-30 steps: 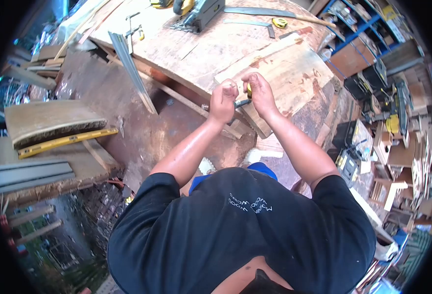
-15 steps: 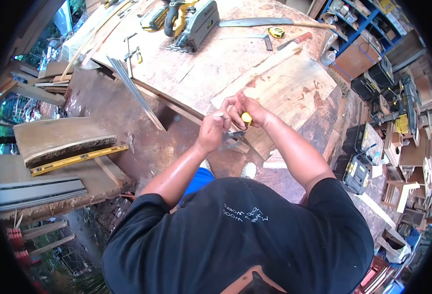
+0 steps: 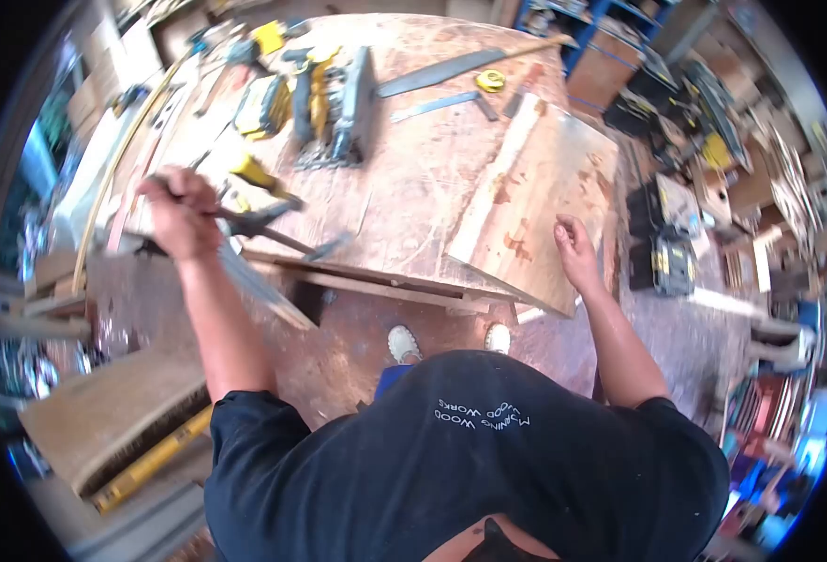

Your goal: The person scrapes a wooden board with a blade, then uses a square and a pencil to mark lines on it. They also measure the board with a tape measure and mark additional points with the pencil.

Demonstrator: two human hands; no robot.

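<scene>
My left hand is raised over the near left edge of the worktable, its fingers wrapped round a bar clamp. The clamp's dark bar runs to the right from my fist and is smeared by motion. Just beyond the bar shows a yellow handle. My right hand hovers over the near right part of a wooden board, with its fingers curled in and nothing seen in them. The board has a pale rough edge and dark stains, and lies on the right of the table.
A yellow-and-black circular saw stands mid-table, near a battery pack. Behind lie a long blade with a wooden handle, a try square and a tape measure. Toolboxes stand right; a slab and yellow level lie left.
My hands, together before my chest around a yellow-handled tool, have parted. The left has swung far left with the clamp; the right has moved right over the board. The view has shifted.
</scene>
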